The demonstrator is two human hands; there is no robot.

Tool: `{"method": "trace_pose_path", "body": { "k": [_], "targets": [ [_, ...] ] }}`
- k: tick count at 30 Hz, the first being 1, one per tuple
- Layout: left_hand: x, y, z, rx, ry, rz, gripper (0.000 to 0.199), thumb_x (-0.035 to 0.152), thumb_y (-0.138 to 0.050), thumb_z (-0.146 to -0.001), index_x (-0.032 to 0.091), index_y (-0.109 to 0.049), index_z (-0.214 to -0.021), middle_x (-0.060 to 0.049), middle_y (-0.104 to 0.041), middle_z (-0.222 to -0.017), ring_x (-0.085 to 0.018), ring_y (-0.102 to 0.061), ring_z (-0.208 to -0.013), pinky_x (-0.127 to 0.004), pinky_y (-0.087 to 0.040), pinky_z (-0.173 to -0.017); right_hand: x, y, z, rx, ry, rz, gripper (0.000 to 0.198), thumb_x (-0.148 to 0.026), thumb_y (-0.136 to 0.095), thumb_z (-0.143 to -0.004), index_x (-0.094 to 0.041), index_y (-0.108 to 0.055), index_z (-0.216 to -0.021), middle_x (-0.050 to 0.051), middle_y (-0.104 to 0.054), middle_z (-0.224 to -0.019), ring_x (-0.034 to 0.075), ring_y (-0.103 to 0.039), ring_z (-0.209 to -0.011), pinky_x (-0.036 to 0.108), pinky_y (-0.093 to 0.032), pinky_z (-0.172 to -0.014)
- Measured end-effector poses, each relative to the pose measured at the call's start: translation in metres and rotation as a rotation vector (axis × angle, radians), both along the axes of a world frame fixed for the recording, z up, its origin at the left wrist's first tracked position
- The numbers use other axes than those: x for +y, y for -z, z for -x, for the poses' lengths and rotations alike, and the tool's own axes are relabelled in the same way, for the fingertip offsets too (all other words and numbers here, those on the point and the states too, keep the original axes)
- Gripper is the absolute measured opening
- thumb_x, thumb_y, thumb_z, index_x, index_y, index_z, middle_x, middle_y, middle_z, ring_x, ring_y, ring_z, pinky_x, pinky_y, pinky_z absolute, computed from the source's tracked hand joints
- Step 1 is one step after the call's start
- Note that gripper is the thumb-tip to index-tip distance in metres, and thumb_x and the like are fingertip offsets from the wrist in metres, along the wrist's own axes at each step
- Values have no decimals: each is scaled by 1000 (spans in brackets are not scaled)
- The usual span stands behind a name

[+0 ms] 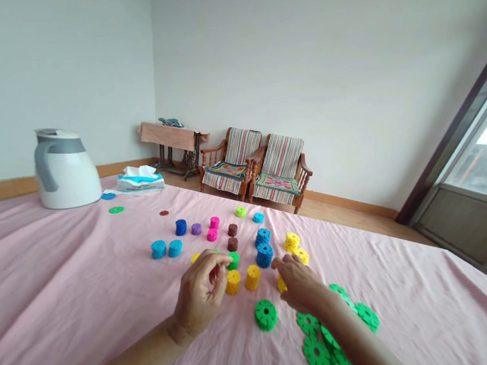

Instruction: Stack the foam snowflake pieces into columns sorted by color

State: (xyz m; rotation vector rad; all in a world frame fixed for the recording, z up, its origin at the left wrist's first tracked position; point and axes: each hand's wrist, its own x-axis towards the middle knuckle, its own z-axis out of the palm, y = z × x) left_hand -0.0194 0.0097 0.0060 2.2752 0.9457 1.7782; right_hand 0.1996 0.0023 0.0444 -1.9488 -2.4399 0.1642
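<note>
My left hand point(203, 286) is over the cloth with fingers loosely curled and a gap between thumb and forefinger. Its fingertips are beside a small green stack of notched plastic discs point(233, 261); I cannot tell whether they touch it. My right hand point(300, 283) reaches out, fingers apart, partly covering a yellow disc stack point(281, 285). Just left of its fingertips is a blue disc stack point(264, 256). Two yellow stacks, one on the left point(232, 282) and one on the right point(252, 278), stand between the hands. A thicker green stack point(266, 315) leans tilted in front.
Loose green discs point(316, 353) lie in a pile under my right forearm. Several stacks, such as light blue point(158, 249), brown point(232, 244) and pink point(212, 234), stand on the pink cloth point(81, 293). A white kettle point(72, 177) and tissue pack point(140, 181) are at the left.
</note>
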Motion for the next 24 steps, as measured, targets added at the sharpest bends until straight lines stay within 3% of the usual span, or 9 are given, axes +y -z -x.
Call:
{"method": "trace_pose_path", "body": {
  "k": [10, 17, 24],
  "targets": [
    [0, 0, -1, 11, 27, 31, 19, 4, -43, -84, 17, -55, -90, -2, -56, -82, -13, -54, -72, -23, -44, -63, 14, 15, -13, 63, -75, 55, 28, -7, -60, -64, -15, -63, -91, 13, -61, -97, 22, -59, -89, 30, -43, -77],
    [2, 3, -1, 23, 27, 55, 17, 5, -45, -83, 17, -56, -89, -2, -56, -80, -12, -52, -68, -23, -43, -61, 15, 15, -12, 3, -124, 49, 24, -7, -53, -69, -14, -61, -91, 14, -61, -97, 23, -60, -88, 29, -42, -73],
    [1, 4, -2, 27, 19, 70, 17, 5, -46, -83, 17, -56, -88, -1, -57, -78, -13, -53, -68, -24, -43, -61, 13, 14, -6, -110, -131, 37, 32, -10, -58, -65, -10, -59, -97, 18, -60, -101, 26, -60, -90, 33, -43, -74]
  ]
}}
